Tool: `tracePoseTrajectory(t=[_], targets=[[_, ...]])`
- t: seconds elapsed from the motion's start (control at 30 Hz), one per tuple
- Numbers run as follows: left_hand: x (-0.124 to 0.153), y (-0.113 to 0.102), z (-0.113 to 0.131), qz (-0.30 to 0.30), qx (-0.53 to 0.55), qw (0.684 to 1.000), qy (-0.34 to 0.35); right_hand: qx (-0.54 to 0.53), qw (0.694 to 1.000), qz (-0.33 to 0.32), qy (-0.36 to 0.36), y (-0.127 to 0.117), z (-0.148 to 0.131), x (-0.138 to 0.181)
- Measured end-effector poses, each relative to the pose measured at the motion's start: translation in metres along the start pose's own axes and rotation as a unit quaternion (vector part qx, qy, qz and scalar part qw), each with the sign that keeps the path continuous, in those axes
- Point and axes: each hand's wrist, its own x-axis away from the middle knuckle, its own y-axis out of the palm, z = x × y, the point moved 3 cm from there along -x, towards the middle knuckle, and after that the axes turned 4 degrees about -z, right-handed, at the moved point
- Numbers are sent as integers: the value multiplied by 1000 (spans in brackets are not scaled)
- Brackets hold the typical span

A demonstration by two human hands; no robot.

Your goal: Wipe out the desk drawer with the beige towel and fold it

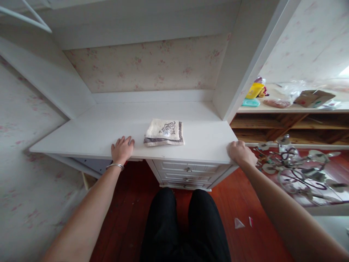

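My left hand [122, 148] lies palm down on the front edge of a white desk [109, 125], fingers stretched over its top and a metal bangle at the wrist. At the desk's right front corner, my right hand [242, 153] is closed around the edge, its fingers curled and partly hidden. Between the two hands, nearer the left one, a folded cream towel [166, 129] with a dark stripe and a dark printed pattern rests on the desktop. Neither hand touches it.
White drawers [188, 169] with small knobs stand under the desk. To the right, a chandelier [302, 174] sits low beside a wooden shelf [259, 122] bearing a yellow container [254, 90], a cardboard box [313, 98] and plastic bags. Scraps [239, 223] lie on the red floor.
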Motion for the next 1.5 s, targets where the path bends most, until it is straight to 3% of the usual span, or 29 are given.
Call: tracePoseTrajectory(t=[1.2,1.5], targets=[[-2,-2,4,49,7,999,-5,-8,1000,17,2,0,0,-5],[-2,-3,4,61,7,998,3,-20,1000,-5,-11,-3,-2,0]])
